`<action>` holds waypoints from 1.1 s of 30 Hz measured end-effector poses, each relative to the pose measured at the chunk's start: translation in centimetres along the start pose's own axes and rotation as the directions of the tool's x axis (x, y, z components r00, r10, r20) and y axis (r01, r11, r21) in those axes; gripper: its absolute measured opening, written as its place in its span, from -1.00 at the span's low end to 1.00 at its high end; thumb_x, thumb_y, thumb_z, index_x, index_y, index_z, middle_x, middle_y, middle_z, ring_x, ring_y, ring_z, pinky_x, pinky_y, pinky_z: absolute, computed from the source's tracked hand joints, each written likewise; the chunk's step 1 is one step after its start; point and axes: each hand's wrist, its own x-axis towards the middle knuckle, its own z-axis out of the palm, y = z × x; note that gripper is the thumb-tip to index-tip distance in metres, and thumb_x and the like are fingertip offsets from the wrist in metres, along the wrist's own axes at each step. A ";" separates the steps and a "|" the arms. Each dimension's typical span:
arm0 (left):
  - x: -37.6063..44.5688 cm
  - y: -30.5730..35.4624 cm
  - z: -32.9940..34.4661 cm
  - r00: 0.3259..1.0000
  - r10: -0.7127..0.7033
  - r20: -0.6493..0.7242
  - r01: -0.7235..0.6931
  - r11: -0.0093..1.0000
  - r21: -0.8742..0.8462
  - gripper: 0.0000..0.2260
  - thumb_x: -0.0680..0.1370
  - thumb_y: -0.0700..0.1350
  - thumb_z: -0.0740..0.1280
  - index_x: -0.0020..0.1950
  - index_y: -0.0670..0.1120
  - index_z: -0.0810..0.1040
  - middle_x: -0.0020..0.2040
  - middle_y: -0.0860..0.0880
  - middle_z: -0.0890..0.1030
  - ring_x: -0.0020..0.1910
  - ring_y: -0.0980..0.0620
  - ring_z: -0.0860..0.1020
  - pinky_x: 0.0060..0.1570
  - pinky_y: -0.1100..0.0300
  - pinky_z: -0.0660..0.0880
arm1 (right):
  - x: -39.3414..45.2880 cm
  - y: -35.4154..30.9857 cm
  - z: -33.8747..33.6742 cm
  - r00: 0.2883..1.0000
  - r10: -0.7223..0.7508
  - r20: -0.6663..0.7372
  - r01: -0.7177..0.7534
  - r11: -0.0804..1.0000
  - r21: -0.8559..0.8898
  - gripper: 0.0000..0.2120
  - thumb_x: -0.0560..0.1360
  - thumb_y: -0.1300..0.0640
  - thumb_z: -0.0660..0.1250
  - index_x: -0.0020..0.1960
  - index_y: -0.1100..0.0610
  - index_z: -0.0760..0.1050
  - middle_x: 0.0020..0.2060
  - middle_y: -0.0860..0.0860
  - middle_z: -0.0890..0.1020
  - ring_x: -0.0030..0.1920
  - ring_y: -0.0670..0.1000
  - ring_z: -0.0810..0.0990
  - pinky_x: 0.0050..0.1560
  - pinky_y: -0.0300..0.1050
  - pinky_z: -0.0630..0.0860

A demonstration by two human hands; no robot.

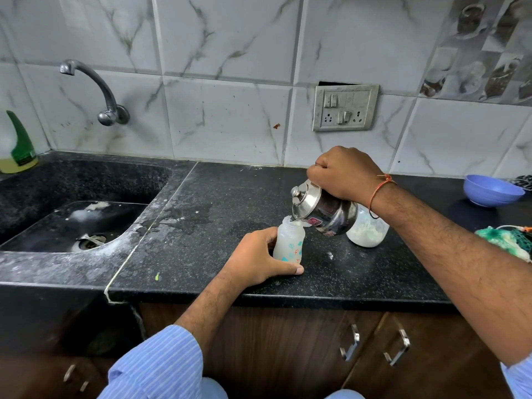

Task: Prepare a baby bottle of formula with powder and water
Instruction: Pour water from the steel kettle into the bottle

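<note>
A translucent baby bottle (288, 240) with small coloured prints stands uncapped on the black counter (201, 226). My left hand (256, 259) grips its lower body from the left. My right hand (344, 174) holds a lidded steel kettle (322, 210) by its handle, tipped left so its spout touches the bottle's mouth. Behind the kettle stands a clear jar (368, 230) with white powder in it, partly hidden.
A black sink (77, 214) with a wall tap (95, 87) lies to the left, with a green-capped soap bottle (18, 148) at its far corner. A blue bowl (492, 190) and a green net scrubber (506, 240) sit at the right. A wall socket (345, 108) is behind.
</note>
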 end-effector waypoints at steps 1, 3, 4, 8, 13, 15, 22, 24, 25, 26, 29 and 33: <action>0.0 0.0 0.0 1.000 -0.002 0.001 0.002 1.000 0.002 -0.35 0.29 0.17 0.78 0.34 0.16 0.68 0.12 0.24 0.77 0.13 0.27 0.71 0.25 0.04 0.68 | -0.1 0.2 0.0 1.000 0.003 -0.002 -0.003 1.000 0.013 -0.59 0.52 0.07 0.31 -0.45 0.13 0.28 -0.50 0.01 0.32 -0.41 0.06 0.28 -0.37 -0.09 0.21; 0.1 0.0 0.0 1.000 -0.006 -0.001 0.006 1.000 0.006 -0.34 0.29 0.18 0.77 0.34 0.16 0.68 0.12 0.24 0.77 0.13 0.27 0.71 0.25 0.04 0.69 | -0.2 0.7 0.1 1.000 0.012 -0.010 -0.012 0.999 0.040 -0.58 0.52 0.09 0.31 -0.45 0.12 0.27 -0.51 0.00 0.30 -0.42 0.05 0.26 -0.38 -0.09 0.18; 0.1 0.0 0.0 1.000 -0.008 -0.001 0.008 1.000 0.007 -0.34 0.29 0.18 0.77 0.34 0.16 0.68 0.12 0.25 0.77 0.13 0.27 0.71 0.25 0.04 0.68 | -0.2 0.9 0.2 1.000 0.018 -0.016 -0.017 0.999 0.050 -0.58 0.52 0.09 0.31 -0.45 0.12 0.26 -0.51 0.00 0.29 -0.42 0.05 0.25 -0.38 -0.09 0.17; 0.0 0.1 0.0 1.000 -0.007 -0.004 0.007 1.000 0.010 -0.34 0.29 0.16 0.78 0.34 0.15 0.68 0.12 0.24 0.77 0.12 0.29 0.70 0.25 0.06 0.68 | -0.6 1.8 0.4 0.998 0.023 -0.050 -0.019 0.995 0.094 -0.56 0.53 0.11 0.31 -0.46 0.12 0.24 -0.52 0.00 0.26 -0.43 0.03 0.22 -0.39 -0.09 0.15; -0.1 0.1 0.0 1.000 -0.002 -0.007 0.002 1.000 0.015 -0.35 0.29 0.16 0.78 0.33 0.14 0.69 0.11 0.24 0.77 0.12 0.29 0.70 0.25 0.05 0.68 | -1.1 2.3 0.8 0.996 0.027 -0.081 -0.016 0.990 0.138 -0.53 0.54 0.12 0.32 -0.48 0.12 0.22 -0.54 -0.01 0.24 -0.45 0.01 0.20 -0.40 -0.12 0.12; -0.1 0.0 0.0 1.000 -0.003 -0.010 0.003 1.000 0.007 -0.36 0.29 0.16 0.78 0.32 0.16 0.69 0.11 0.25 0.77 0.12 0.29 0.71 0.25 0.04 0.68 | -1.2 2.4 0.9 0.996 0.030 -0.088 -0.017 0.989 0.145 -0.53 0.54 0.12 0.32 -0.47 0.13 0.21 -0.54 -0.01 0.23 -0.44 0.02 0.20 -0.40 -0.10 0.13; 0.0 0.0 0.1 1.000 -0.008 -0.015 0.008 1.000 0.000 -0.38 0.28 0.16 0.79 0.29 0.16 0.70 0.10 0.27 0.77 0.12 0.31 0.71 0.24 0.06 0.68 | -1.0 2.5 0.6 0.997 0.017 -0.073 -0.007 0.991 0.132 -0.55 0.53 0.12 0.31 -0.46 0.12 0.21 -0.52 0.01 0.23 -0.43 0.04 0.19 -0.38 -0.07 0.15; -0.1 0.0 0.1 1.000 -0.010 -0.015 0.010 1.000 0.006 -0.38 0.28 0.16 0.79 0.29 0.15 0.70 0.10 0.27 0.77 0.11 0.32 0.70 0.23 0.09 0.68 | -0.9 2.3 0.4 0.998 0.009 -0.063 -0.002 0.994 0.110 -0.57 0.53 0.12 0.31 -0.46 0.13 0.24 -0.52 0.01 0.27 -0.42 0.04 0.22 -0.38 -0.07 0.17; -0.1 0.1 0.0 1.000 -0.008 -0.015 0.008 1.000 0.006 -0.39 0.28 0.16 0.79 0.28 0.15 0.70 0.10 0.27 0.77 0.11 0.32 0.70 0.22 0.09 0.68 | -0.9 2.2 0.3 0.998 0.004 -0.060 0.002 0.995 0.097 -0.57 0.53 0.11 0.31 -0.45 0.13 0.25 -0.52 0.01 0.27 -0.42 0.04 0.23 -0.38 -0.07 0.17; -0.1 0.1 0.0 1.000 -0.007 -0.014 0.007 1.000 0.005 -0.39 0.28 0.15 0.79 0.29 0.16 0.70 0.10 0.27 0.77 0.11 0.32 0.70 0.22 0.10 0.68 | -0.8 2.1 0.2 0.998 -0.002 -0.059 0.007 0.996 0.086 -0.57 0.53 0.11 0.31 -0.45 0.13 0.25 -0.52 0.01 0.28 -0.42 0.05 0.23 -0.38 -0.07 0.17; -0.2 0.2 0.0 1.000 -0.006 -0.013 0.006 1.000 -0.002 -0.38 0.29 0.14 0.79 0.30 0.17 0.70 0.10 0.28 0.77 0.11 0.33 0.70 0.23 0.12 0.68 | -0.8 1.8 0.1 0.999 -0.013 -0.051 0.016 0.997 0.069 -0.57 0.54 0.10 0.31 -0.45 0.13 0.25 -0.52 0.01 0.28 -0.41 0.06 0.24 -0.38 -0.07 0.17; -0.1 0.2 0.0 1.000 -0.001 -0.015 0.001 1.000 0.000 -0.38 0.29 0.13 0.79 0.30 0.15 0.70 0.11 0.27 0.77 0.12 0.33 0.70 0.24 0.11 0.67 | -0.7 1.6 0.0 0.998 -0.020 -0.054 0.022 0.999 0.044 -0.57 0.54 0.09 0.30 -0.45 0.14 0.26 -0.53 0.01 0.29 -0.43 0.05 0.24 -0.40 -0.08 0.16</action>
